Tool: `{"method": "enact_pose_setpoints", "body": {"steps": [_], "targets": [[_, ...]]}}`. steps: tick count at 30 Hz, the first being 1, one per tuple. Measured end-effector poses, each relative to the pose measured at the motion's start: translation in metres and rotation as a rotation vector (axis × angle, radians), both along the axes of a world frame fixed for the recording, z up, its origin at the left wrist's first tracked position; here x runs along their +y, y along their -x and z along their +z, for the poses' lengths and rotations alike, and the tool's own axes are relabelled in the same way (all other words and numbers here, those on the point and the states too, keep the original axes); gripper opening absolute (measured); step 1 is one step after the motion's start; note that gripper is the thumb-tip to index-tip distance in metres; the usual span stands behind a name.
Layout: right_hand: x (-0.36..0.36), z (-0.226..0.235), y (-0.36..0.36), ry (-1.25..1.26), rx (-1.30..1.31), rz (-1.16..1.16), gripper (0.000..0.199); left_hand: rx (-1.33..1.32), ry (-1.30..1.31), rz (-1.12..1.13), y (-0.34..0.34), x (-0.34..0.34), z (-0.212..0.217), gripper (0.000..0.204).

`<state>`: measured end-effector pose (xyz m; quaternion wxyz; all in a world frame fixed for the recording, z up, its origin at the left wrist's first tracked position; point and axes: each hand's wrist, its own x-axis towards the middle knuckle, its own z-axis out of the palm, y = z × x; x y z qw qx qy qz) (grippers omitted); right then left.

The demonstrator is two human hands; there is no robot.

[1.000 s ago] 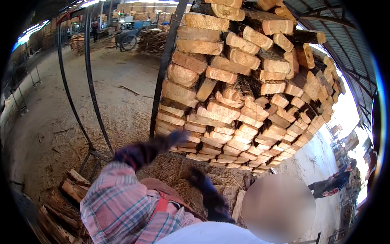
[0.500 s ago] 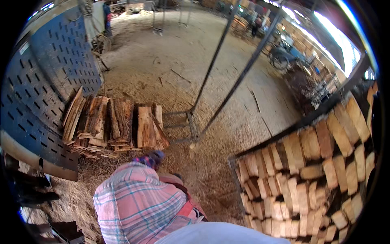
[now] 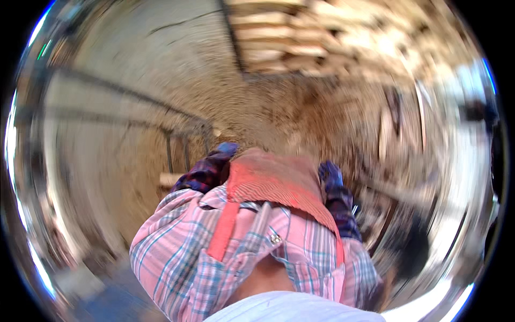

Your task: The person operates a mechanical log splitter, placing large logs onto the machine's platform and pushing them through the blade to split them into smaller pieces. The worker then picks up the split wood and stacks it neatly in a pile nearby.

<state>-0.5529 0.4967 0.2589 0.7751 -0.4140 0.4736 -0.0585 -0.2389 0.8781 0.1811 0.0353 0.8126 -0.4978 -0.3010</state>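
Observation:
My left hand (image 3: 227,148), in a blue-purple glove, is by the left edge of the worn red apron (image 3: 279,180) that I wear. On the other side of the apron hangs my right hand (image 3: 330,174), gloved the same way. Dark checked cuffs cover both forearms below a pink plaid shirt (image 3: 177,231). No object shows in either hand, but motion blur smears the fingers. The dark metal frame (image 3: 188,129) stands nearest to my left hand, apart from it.
A large stack of cut wood blocks (image 3: 279,32) fills the top right, with a dark metal edge along it. Loose wood strips (image 3: 383,134) are to the right. Sawdust covers the floor (image 3: 268,112). A blue surface (image 3: 112,300) shows at the lower left.
My view has swung round to the right. The block stack has moved from the lower right to the top, the metal frame to the left; the slab pile has left view. Both hands now show.

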Motion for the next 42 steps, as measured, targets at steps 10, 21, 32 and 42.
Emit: {"method": "enact_pose_setpoints", "body": {"steps": [10, 21, 32, 42], "targets": [[0.300, -0.073, 0.228, -0.472, 0.205, -1.142, 0.049, 0.109, -0.090, -0.492, -0.107, -0.095, -0.012, 0.022], [0.262, -0.072, 0.156, -0.089, -0.086, -0.972, 0.032, 1.332, 0.013, 0.219, 0.011, -0.361, 0.075, 0.018], [0.158, -0.009, 0.080, 0.082, -0.274, -1.108, 0.032, 1.068, -0.166, 0.219, -0.035, -0.318, 0.050, 0.019], [-0.042, 0.053, 0.006, -0.068, -0.595, -0.873, 0.017, 1.223, -0.422, 0.311, -0.186, -0.491, 0.099, 0.022]]}}
